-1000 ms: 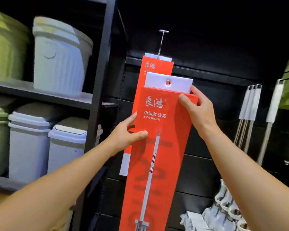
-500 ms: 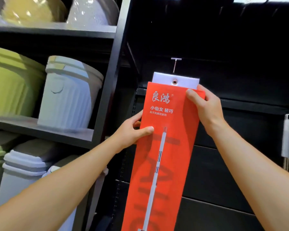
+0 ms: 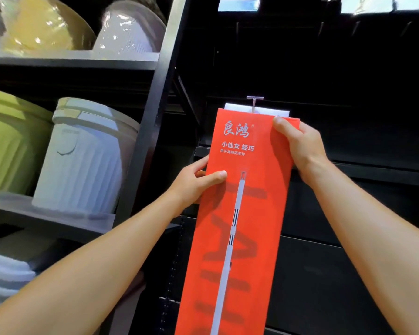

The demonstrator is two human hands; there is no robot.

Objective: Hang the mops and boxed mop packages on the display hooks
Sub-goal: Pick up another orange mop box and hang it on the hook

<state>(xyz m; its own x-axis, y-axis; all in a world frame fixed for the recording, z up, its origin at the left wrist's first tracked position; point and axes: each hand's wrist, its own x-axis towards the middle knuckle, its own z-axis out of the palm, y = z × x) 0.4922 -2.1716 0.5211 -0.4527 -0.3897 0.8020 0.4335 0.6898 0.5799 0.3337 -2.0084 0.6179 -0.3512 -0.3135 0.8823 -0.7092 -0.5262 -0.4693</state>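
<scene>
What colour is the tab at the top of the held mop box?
White, above the orange-red mop box; the tab shows in the head view.

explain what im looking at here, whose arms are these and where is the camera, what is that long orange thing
No machine here: a person wears a camera on the head, so you see their own two arms reaching forward. Both hands grip a tall orange mop box: the left hand on its left edge, the right hand near its top right corner. The box's white hang tab sits right at a metal display hook on a black wall panel; whether it is threaded on is unclear. To the left, a shelf carries a white ribbed bin and a green bin.
</scene>
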